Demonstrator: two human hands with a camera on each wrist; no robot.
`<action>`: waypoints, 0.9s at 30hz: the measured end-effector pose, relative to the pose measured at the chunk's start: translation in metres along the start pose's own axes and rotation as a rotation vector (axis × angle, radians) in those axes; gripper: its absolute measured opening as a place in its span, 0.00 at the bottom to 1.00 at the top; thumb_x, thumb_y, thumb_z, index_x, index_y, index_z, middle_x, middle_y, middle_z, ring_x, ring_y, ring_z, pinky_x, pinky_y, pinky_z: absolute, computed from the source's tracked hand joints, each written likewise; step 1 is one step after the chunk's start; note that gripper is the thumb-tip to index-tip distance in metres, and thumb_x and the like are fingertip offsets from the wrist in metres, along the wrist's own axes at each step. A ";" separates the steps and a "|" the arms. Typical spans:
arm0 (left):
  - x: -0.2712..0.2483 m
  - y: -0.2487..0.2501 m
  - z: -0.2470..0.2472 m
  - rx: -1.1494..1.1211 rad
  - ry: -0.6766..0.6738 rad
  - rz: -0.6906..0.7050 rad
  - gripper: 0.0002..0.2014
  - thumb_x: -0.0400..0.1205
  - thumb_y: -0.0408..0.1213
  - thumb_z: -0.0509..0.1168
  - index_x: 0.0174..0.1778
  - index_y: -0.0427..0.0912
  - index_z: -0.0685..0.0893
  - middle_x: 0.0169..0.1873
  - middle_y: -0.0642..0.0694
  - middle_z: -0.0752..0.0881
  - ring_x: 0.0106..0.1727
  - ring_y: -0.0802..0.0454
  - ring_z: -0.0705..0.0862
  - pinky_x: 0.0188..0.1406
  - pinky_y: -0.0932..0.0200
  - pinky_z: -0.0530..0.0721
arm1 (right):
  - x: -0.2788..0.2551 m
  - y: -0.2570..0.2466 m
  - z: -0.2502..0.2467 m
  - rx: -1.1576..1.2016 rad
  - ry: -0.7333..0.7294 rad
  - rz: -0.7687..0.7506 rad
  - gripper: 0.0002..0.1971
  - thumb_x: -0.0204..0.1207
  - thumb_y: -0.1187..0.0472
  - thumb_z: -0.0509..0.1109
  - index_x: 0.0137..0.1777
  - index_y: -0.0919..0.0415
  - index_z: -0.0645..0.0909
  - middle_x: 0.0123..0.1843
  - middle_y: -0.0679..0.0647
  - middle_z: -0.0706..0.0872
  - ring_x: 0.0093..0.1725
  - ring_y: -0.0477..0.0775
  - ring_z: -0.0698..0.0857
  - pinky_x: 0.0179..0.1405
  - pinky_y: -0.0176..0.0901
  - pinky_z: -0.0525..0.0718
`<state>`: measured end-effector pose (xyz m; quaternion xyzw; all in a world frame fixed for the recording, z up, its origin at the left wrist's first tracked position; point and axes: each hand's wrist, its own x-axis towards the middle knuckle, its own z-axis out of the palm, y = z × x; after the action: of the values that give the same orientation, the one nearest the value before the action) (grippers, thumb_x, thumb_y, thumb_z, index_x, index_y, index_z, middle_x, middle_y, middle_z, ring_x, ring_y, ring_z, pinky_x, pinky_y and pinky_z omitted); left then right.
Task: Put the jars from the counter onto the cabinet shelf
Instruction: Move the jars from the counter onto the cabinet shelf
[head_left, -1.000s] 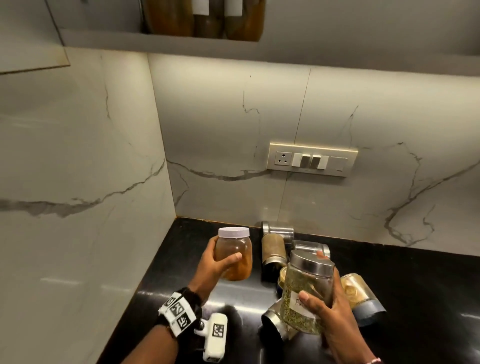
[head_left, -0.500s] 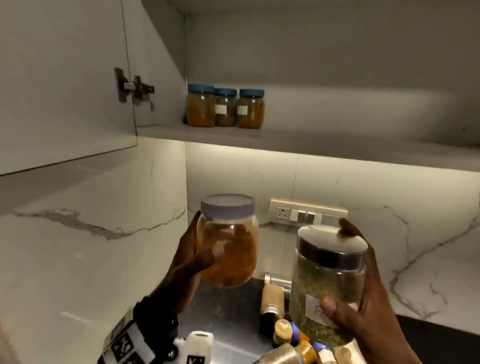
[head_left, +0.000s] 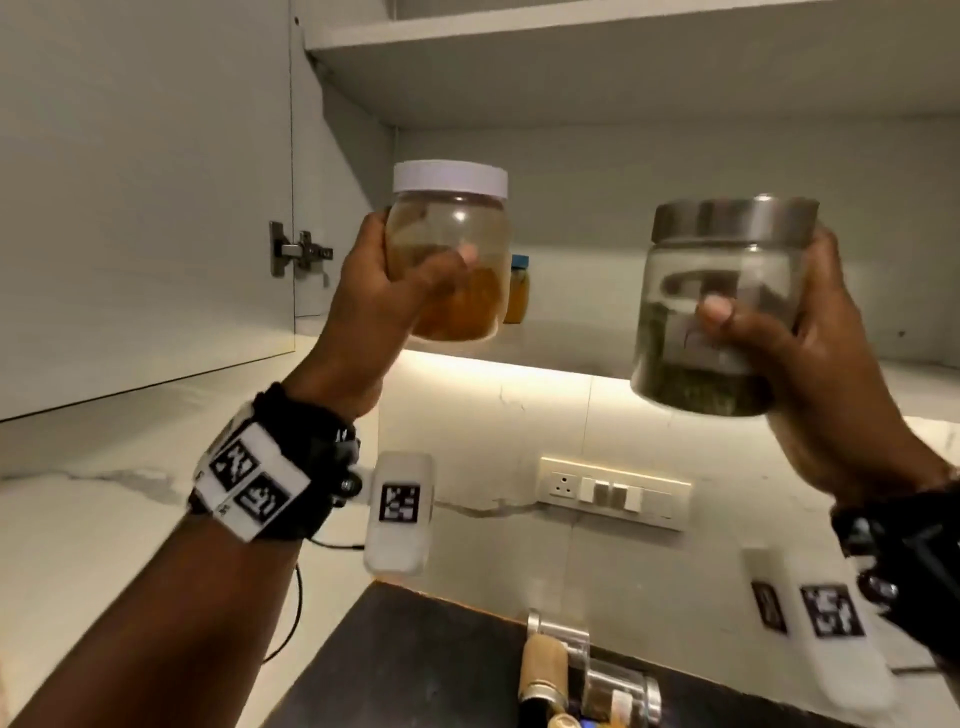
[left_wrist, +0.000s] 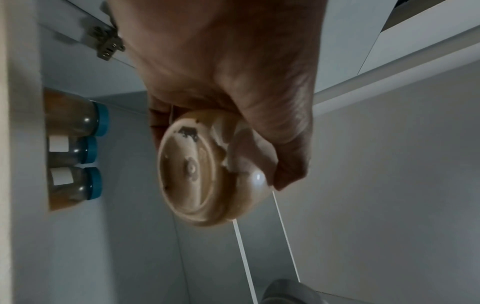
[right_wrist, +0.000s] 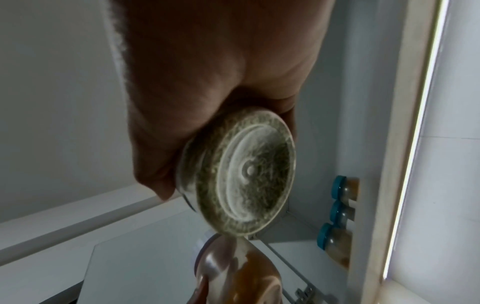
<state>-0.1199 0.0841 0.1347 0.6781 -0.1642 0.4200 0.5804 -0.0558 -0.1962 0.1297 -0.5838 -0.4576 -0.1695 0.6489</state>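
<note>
My left hand (head_left: 395, 291) grips a clear jar with a white lid and orange-brown contents (head_left: 452, 254), raised in front of the open cabinet; its base (left_wrist: 192, 168) shows in the left wrist view. My right hand (head_left: 789, 332) grips a glass jar with a steel lid and green herbs (head_left: 722, 306), held at about the same height; its base (right_wrist: 246, 172) fills the right wrist view. Three blue-lidded jars (left_wrist: 75, 148) stand at the left end of the lower cabinet shelf (head_left: 857, 371). In the head view only one blue-lidded jar (head_left: 518, 296) peeks out behind the orange jar.
The cabinet door (head_left: 145, 197) hangs open on the left, hinge (head_left: 298, 252) visible. An upper shelf (head_left: 571, 26) runs above. Below, several jars (head_left: 571, 675) lie on the black counter (head_left: 415, 665). A switch plate (head_left: 613, 491) sits on the marble wall.
Both hands have lifted their jars from counter height up to the level of the lower cabinet shelf. The head view has tilted upward with them.
</note>
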 end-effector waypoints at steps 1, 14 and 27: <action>0.012 0.000 0.001 0.023 0.019 -0.006 0.36 0.75 0.48 0.74 0.78 0.47 0.69 0.67 0.48 0.81 0.63 0.52 0.85 0.47 0.63 0.89 | 0.011 -0.002 -0.002 -0.010 0.008 0.008 0.45 0.66 0.51 0.78 0.83 0.49 0.60 0.73 0.53 0.80 0.66 0.53 0.88 0.50 0.48 0.91; 0.120 -0.044 -0.011 0.075 0.085 -0.271 0.37 0.75 0.43 0.77 0.77 0.48 0.66 0.64 0.47 0.81 0.60 0.48 0.86 0.45 0.53 0.89 | 0.135 0.026 -0.018 -0.015 0.154 0.252 0.41 0.74 0.56 0.80 0.80 0.48 0.58 0.66 0.51 0.82 0.59 0.55 0.91 0.49 0.57 0.92; 0.177 -0.088 0.000 0.248 -0.093 -0.629 0.44 0.64 0.33 0.85 0.72 0.46 0.68 0.60 0.38 0.84 0.56 0.34 0.89 0.53 0.28 0.87 | 0.199 0.111 0.003 -0.184 0.167 0.584 0.33 0.65 0.65 0.85 0.70 0.65 0.80 0.62 0.66 0.90 0.47 0.61 0.92 0.43 0.53 0.92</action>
<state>0.0475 0.1547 0.2122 0.7793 0.0792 0.2057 0.5866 0.1310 -0.1022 0.2207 -0.7309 -0.1985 -0.0640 0.6499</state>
